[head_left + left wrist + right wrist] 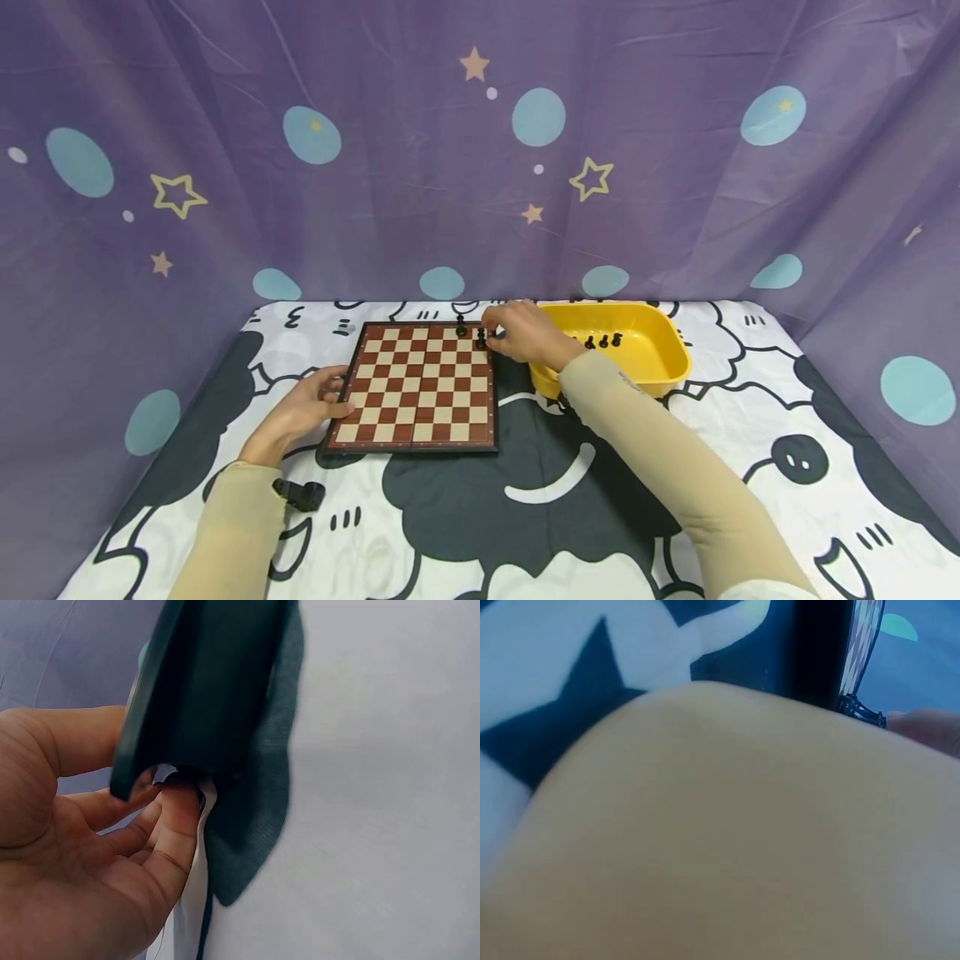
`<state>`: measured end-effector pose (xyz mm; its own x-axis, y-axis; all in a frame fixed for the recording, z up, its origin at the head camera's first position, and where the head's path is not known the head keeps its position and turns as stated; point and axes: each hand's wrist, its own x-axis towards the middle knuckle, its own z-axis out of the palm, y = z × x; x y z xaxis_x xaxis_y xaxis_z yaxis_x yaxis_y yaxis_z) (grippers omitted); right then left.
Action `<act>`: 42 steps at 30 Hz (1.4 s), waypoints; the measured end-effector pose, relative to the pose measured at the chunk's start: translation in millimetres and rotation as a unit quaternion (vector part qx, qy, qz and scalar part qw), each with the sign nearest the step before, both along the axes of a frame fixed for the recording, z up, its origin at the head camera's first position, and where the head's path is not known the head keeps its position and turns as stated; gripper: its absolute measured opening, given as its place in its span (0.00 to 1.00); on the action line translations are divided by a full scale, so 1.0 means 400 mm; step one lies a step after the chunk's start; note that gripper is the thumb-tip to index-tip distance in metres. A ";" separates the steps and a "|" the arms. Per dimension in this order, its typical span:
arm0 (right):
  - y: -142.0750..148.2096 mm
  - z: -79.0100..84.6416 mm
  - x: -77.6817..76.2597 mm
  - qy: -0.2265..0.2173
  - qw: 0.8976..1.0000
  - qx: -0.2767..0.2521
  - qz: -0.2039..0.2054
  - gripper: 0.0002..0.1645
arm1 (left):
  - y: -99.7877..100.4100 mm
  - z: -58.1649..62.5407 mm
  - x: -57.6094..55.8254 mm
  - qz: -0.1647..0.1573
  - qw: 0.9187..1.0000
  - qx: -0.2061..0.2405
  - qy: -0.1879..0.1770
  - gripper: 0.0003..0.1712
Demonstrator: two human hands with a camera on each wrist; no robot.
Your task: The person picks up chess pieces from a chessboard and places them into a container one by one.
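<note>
A red-and-cream chessboard (pixel 422 383) lies flat on the cloth. My left hand (pixel 303 408) grips its left edge, thumb on top and fingers underneath; the left wrist view shows the board's dark edge (pixel 202 690) between thumb and fingers. At the far right corner of the board, my right hand (pixel 528 332) pinches a black chess piece (pixel 481 337) that stands on or just above a square. Another black chess piece (pixel 461 327) stands upright at the far edge, to its left. In the right wrist view, a fingertip (pixel 926 727) meets the black piece; most of that hand is hidden.
A yellow bin (pixel 652 367) stands right of the board, behind my right forearm, with several black chess pieces (pixel 603 341) inside. A black strap device (pixel 303 495) is on my left wrist. A purple curtain (pixel 420 208) hangs behind the patterned cloth (pixel 465 533).
</note>
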<state>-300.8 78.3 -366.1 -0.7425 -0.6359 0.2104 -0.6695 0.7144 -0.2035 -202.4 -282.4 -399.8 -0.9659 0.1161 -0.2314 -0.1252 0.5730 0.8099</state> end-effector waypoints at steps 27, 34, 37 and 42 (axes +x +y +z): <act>-0.051 -0.012 -0.034 -0.100 0.995 -0.001 -0.023 0.14 | 0.000 -0.004 -0.004 0.011 1.000 0.005 0.001 0.46; -0.052 -0.011 -0.032 -0.106 0.994 -0.008 -0.020 0.12 | 0.004 0.001 -0.003 0.010 1.000 0.006 0.001 0.46; -0.053 -0.013 -0.032 -0.106 0.994 -0.010 -0.021 0.12 | 0.004 0.001 -0.002 0.010 1.000 0.005 0.002 0.46; -0.052 -0.016 -0.034 -0.101 0.995 -0.017 -0.013 0.11 | 0.002 0.001 0.000 0.006 1.000 0.010 0.010 0.46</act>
<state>-314.3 57.4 -372.7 -0.7882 -0.6107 0.0762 -0.5934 0.7212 -0.3576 -202.3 -281.8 -399.3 -0.9715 0.1087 -0.2105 -0.1161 0.5559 0.8231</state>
